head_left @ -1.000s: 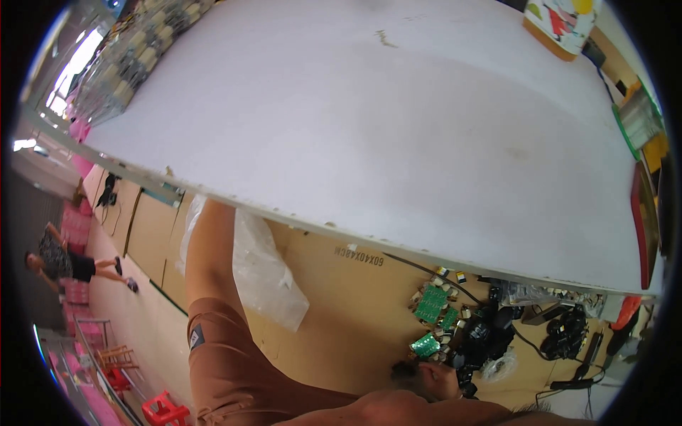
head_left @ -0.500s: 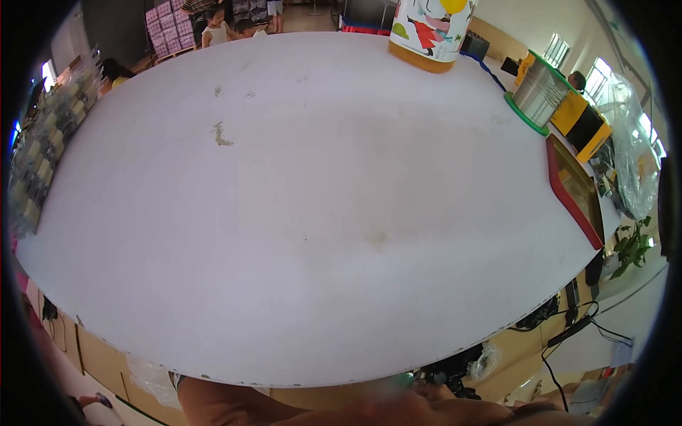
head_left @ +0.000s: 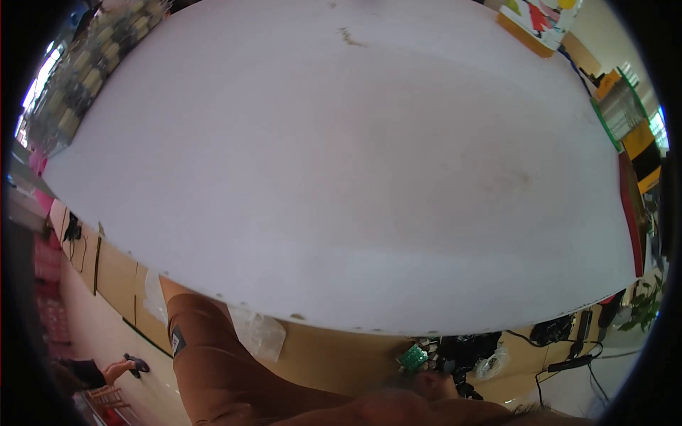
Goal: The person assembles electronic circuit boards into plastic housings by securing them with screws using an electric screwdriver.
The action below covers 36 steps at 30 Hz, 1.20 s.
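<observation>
Neither of my hands can be made out. Before me spreads a white round-edged table (head_left: 341, 177), with nothing held or touched over it. Along the lower edge a blurred patch of skin shows, too unclear to read as a hand. A brown-clothed leg (head_left: 220, 355) stretches below the table at the lower left. Beneath the near edge lie a small green piece (head_left: 412, 357) and a black plastic bag (head_left: 469, 351).
Plastic-wrapped stacked parts (head_left: 92, 74) line the left edge. At the right stand a printed container (head_left: 536, 32), a green-rimmed spool (head_left: 621, 113), a yellow-and-black box (head_left: 643, 156) and a red-edged tray (head_left: 631, 213). Black cables (head_left: 586, 355) hang below; a person's foot (head_left: 135, 363) shows lower left.
The view has swung left and down, so the table and its objects have shifted right and up. More of the leg and floor shows. Nothing on the table has visibly moved.
</observation>
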Tool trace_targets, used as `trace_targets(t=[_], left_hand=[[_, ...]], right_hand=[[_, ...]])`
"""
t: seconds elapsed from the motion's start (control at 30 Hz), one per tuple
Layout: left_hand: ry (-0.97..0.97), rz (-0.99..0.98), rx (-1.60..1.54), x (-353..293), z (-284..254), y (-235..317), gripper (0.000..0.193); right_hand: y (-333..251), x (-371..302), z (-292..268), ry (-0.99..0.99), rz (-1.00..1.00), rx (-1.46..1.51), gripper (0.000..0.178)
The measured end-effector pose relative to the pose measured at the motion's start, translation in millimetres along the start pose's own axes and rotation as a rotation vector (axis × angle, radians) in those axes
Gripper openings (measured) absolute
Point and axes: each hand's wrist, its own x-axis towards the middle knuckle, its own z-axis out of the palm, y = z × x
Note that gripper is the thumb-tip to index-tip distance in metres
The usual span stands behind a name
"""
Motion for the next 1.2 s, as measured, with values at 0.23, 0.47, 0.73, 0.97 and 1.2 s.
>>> trace_targets(t=[0.23, 0.47, 0.73, 0.97, 1.2], left_hand=[[0.087, -0.113, 0.028, -60.0, -45.6, 39.4, 0.028], [0.103, -0.377, -0.026, -156.7, -23.0, 34.8, 0.026], [-0.045, -0.722, -0.023, -359.3, 53.0, 62.2, 0.023], [-0.303, -0.712, -0.017, -576.3, 121.4, 54.5, 0.028], [-0.476, -0.451, 0.358, -624.5, 165.2, 80.1, 0.057]], right_hand=[[-9.0, -4.8, 1.8, 0.073, -0.155, 0.010, 0.010], [-28.1, 6.8, -5.0, 0.076, -0.251, 0.068, 0.010], [-23.7, -4.1, -15.5, 0.187, -0.160, 0.306, 0.012], [7.1, -20.4, -1.9, 0.136, -0.102, 0.413, 0.015], [28.6, -33.9, 14.2, 0.050, 0.009, 0.543, 0.029]])
